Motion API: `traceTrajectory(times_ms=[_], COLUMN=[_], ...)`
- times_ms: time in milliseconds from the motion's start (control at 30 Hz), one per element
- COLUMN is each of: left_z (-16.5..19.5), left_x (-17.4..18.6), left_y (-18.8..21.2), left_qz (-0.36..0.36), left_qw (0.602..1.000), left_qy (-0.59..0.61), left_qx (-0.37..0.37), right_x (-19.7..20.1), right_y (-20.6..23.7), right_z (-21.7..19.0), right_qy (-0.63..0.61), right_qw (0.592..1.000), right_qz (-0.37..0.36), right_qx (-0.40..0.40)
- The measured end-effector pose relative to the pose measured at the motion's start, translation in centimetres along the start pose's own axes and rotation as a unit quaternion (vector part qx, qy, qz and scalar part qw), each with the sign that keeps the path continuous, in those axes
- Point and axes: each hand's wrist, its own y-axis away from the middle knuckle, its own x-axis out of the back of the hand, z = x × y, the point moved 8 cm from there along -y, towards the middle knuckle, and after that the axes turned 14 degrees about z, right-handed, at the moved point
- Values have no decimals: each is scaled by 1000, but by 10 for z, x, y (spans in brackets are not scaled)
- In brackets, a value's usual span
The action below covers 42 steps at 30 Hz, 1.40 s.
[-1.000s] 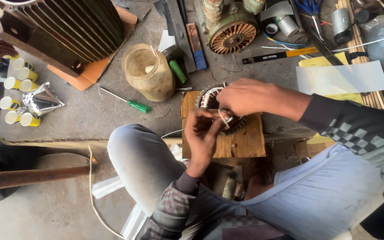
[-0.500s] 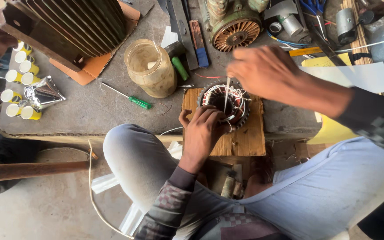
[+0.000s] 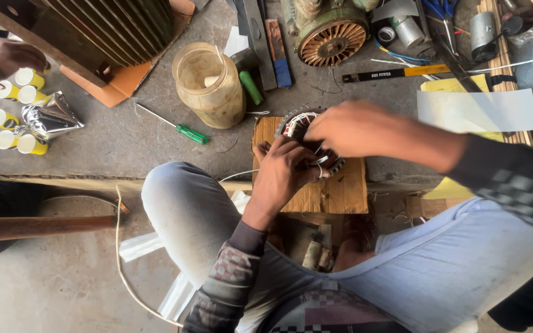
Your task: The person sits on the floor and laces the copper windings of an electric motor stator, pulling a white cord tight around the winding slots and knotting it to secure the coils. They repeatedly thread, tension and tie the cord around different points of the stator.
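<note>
On the wooden board [image 3: 340, 191], both hands' grips clamp the stator [image 3: 297, 126]; jar [image 3: 211, 83] nearby.

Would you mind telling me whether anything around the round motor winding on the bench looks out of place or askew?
Nothing looks spilled or broken. The square wooden board under the round copper-wound stator juts over the grey bench edge, so it sits partly unsupported. Both hands, left and right, are on the stator. A green-handled screwdriver lies loose nearby.

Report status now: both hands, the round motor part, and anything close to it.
Left hand and right hand both on motor part. Part sits on wooden board. Jar and green screwdriver nearby.
</note>
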Motion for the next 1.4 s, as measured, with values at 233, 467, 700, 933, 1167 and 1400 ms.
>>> traceTrajectory(times_ms=[233, 467, 700, 933, 1167, 1400], left_z=[-2, -6, -7, -10, 1, 1], left_x=[4, 6, 6, 2, 9, 7], left_y=[2, 0, 2, 7, 20, 24], left_qz=[16, -13, -25, -24, 7, 26], left_qw=[1000, 999, 997, 998, 997, 997], left_qy=[10, 38, 69, 31, -13, -19], left_qx=[6, 0, -34, -44, -79, -67], right_x=[-44, -28, -27, -39, -65, -43], right_y=[-12, -15, -15, 53, 47, 15], right_z=[1, -7, 14, 22, 42, 41], right_qy=[110, 141, 123, -137, -597, -348], right_qw=[981, 983, 991, 955, 765, 929], right_qz=[-163, 42, -43, -256, 128, 62], right_qx=[0, 114, -11, -57, -205, -113])
